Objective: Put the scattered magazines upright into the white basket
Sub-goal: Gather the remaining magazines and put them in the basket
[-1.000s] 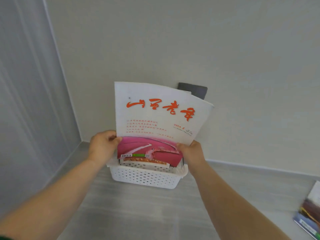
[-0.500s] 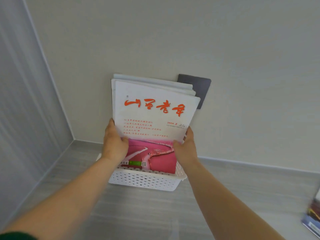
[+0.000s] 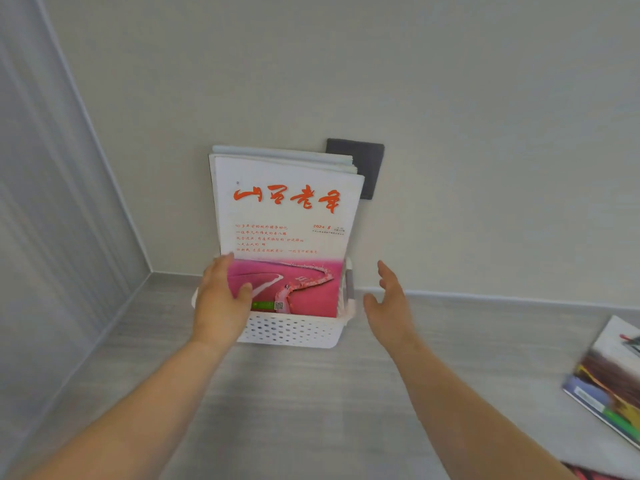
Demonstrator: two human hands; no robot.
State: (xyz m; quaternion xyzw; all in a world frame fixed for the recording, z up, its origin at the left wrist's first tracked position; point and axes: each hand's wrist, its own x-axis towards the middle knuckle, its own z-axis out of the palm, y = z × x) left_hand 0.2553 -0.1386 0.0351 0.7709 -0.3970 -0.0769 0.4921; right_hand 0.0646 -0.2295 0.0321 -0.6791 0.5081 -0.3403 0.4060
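A white perforated basket (image 3: 294, 332) stands against the wall on the grey surface. Several magazines stand upright in it; the front magazine (image 3: 287, 220) is white with red script and a pink picture at its foot. My left hand (image 3: 221, 299) holds that magazine's lower left edge, thumb on the cover. My right hand (image 3: 389, 303) hovers just right of the basket, fingers spread, touching nothing. Another magazine (image 3: 613, 379) with a colourful cover lies flat at the right edge.
A dark grey wall plate (image 3: 363, 168) sits behind the magazines' top right corner. A grey panelled wall (image 3: 52, 220) closes the left side and meets the back wall in a corner. A red-edged thing (image 3: 585, 474) peeks in at the bottom right.
The front magazine has sunk deeper into the basket and stands straight against the others. My right hand has let go of it and drawn off to the right. My left hand stays on it.
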